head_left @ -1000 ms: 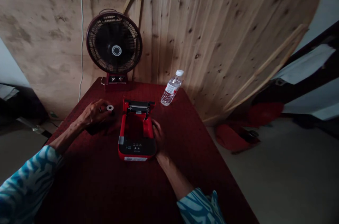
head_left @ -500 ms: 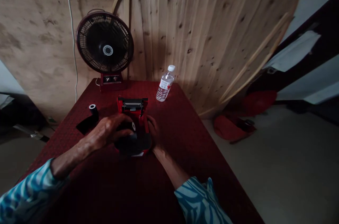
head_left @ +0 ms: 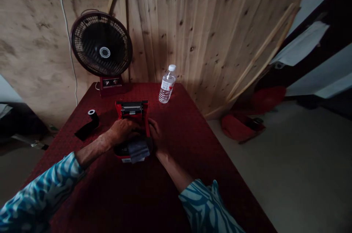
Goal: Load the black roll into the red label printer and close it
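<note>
A small red printer (head_left: 131,109) lies on the dark red table (head_left: 176,126) with its lid up and its bay open. My left hand (head_left: 123,130) is curled over the bay, closed on a dark roll that is mostly hidden under my fingers. A greyish strip (head_left: 139,150) from that roll hangs over the printer's front edge. My right hand (head_left: 155,134) rests flat against the printer's right side with fingers stretched along it and holds nothing. A second black roll (head_left: 92,114) with a white core stands at the left, its strip trailing on the table.
A red table fan (head_left: 101,47) stands at the table's back edge, its cord running up the wall. A water bottle (head_left: 167,85) stands at the back right. Wooden boards lean behind. Red cushions (head_left: 242,124) lie on the floor to the right.
My left hand left one roll on the table's left, carried a dark roll to the printer and lowered it into the open bay. My right hand stayed at the printer's side.
</note>
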{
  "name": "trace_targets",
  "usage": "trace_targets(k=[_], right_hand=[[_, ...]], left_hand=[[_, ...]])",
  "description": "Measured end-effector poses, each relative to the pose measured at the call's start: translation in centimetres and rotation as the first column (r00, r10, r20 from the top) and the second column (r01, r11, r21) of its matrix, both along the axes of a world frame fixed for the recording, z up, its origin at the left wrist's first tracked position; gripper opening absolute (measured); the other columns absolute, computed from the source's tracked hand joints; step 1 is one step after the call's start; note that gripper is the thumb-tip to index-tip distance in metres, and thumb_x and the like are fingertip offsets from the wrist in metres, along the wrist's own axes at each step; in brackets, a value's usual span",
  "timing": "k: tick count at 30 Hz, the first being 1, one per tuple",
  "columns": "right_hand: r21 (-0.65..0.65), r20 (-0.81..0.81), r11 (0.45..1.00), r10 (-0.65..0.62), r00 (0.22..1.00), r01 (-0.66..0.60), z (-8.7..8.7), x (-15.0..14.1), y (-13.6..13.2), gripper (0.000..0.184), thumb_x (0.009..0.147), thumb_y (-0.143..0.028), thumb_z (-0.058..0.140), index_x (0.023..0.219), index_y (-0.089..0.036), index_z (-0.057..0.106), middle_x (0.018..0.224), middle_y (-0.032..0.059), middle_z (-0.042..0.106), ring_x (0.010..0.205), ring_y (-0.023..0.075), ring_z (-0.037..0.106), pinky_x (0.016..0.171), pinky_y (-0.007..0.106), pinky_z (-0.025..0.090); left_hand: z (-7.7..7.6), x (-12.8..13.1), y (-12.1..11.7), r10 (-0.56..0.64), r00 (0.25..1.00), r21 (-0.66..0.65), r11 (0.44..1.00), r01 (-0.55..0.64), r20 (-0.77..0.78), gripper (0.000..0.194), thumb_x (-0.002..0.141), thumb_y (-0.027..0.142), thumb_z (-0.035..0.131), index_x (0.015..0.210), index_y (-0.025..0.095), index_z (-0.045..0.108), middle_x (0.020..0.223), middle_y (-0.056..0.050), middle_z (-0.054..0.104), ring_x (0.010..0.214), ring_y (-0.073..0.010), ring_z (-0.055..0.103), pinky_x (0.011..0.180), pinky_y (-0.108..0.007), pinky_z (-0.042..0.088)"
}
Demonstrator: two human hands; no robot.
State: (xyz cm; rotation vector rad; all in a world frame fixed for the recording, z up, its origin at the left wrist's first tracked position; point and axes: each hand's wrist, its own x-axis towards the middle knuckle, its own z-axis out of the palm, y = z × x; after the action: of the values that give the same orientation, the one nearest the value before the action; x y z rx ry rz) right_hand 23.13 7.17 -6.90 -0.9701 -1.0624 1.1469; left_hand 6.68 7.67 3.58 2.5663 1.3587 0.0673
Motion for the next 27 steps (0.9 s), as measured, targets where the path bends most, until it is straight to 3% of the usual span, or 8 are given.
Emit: trace_targets(k=[4, 7, 11, 14, 16, 21, 27], right_hand=[[-0.007, 0.002, 1.0, -0.004, 1.0, 0.004, 0.1, 0.0, -0.1, 0.035, 0.082, -0.043, 0.057, 0.109, -0.025, 0.068, 0.115, 0.0037, 0.07, 0.111, 0.0219, 0.061, 0.099, 0.038, 0.045], [0.003, 0.003, 1.0, 0.005, 1.0, -0.005, 0.2, 0.0, -0.2, 0.034, 0.083, -0.043, 0.056, 0.11, -0.025, 0.068, 0.116, 0.0031, 0.071, 0.111, 0.0213, 0.061, 0.1, 0.037, 0.045], [-0.001, -0.004, 1.0, 0.003, 1.0, -0.003, 0.0, 0.0, 0.0, 0.035, 0.083, -0.043, 0.056, 0.111, -0.025, 0.068, 0.116, 0.0032, 0.071, 0.111, 0.0212, 0.062, 0.1, 0.037, 0.045], [-0.015, -0.01, 1.0, -0.001, 1.0, 0.001, -0.1, 0.0, 0.1, 0.037, 0.081, -0.044, 0.058, 0.11, -0.024, 0.067, 0.116, 0.0044, 0.071, 0.111, 0.0222, 0.062, 0.1, 0.038, 0.045], [-0.016, -0.016, 1.0, -0.009, 1.0, 0.009, -0.2, -0.1, 0.1, 0.037, 0.081, -0.045, 0.058, 0.109, -0.023, 0.067, 0.116, 0.0047, 0.071, 0.112, 0.023, 0.062, 0.101, 0.038, 0.045], [-0.02, -0.039, 1.0, -0.007, 0.999, 0.006, -0.3, -0.2, 0.1, 0.037, 0.08, -0.045, 0.058, 0.109, -0.024, 0.067, 0.115, 0.0042, 0.071, 0.111, 0.0235, 0.062, 0.1, 0.039, 0.046], [-0.018, -0.013, 0.999, -0.029, 0.999, 0.029, -0.3, -0.2, 0.2, 0.036, 0.08, -0.044, 0.058, 0.108, -0.024, 0.068, 0.115, 0.0039, 0.072, 0.112, 0.0233, 0.062, 0.1, 0.039, 0.045]], left_hand=[[0.5, 0.1, 0.4, -0.042, 0.999, -0.039, 0.998, 0.042, 0.005, 0.017, 0.088, 0.024, 0.06, 0.095, 0.023, 0.076, 0.097, -0.006, 0.077, 0.091, -0.0258, 0.072, 0.077, -0.034, 0.056], [1.5, -0.8, -0.2, -0.084, 0.993, -0.045, 0.995, 0.088, 0.083, 0.021, 0.093, 0.026, 0.056, 0.105, 0.024, 0.073, 0.108, -0.004, 0.075, 0.099, -0.0214, 0.071, 0.086, -0.032, 0.054], [2.6, -2.8, -3.4, -0.083, 0.932, -0.066, 0.991, 0.113, 0.352, 0.036, 0.095, 0.044, 0.053, 0.125, 0.026, 0.063, 0.125, -0.006, 0.069, 0.112, -0.0215, 0.066, 0.094, -0.034, 0.052], [2.2, -3.5, -6.2, -0.105, 0.936, 0.014, 0.994, 0.106, 0.337, 0.066, 0.081, 0.059, 0.067, 0.134, 0.022, 0.056, 0.129, -0.013, 0.064, 0.117, -0.0294, 0.062, 0.098, -0.043, 0.051], [1.4, -3.4, -7.4, -0.116, 0.951, 0.087, 0.992, 0.095, 0.285, 0.074, 0.077, 0.061, 0.07, 0.136, 0.019, 0.055, 0.126, -0.016, 0.065, 0.114, -0.033, 0.062, 0.095, -0.048, 0.051], [0.0, -3.4, -7.9, -0.041, 0.946, 0.161, 0.987, -0.011, 0.321, 0.05, 0.092, 0.051, 0.055, 0.133, 0.023, 0.055, 0.128, -0.013, 0.064, 0.113, -0.0276, 0.063, 0.093, -0.042, 0.053], [-0.4, -4.8, -7.0, 0.029, 0.95, 0.255, 0.96, -0.114, 0.312, 0.049, 0.093, 0.052, 0.052, 0.129, 0.019, 0.058, 0.121, -0.014, 0.068, 0.108, -0.0275, 0.065, 0.093, -0.044, 0.052]])
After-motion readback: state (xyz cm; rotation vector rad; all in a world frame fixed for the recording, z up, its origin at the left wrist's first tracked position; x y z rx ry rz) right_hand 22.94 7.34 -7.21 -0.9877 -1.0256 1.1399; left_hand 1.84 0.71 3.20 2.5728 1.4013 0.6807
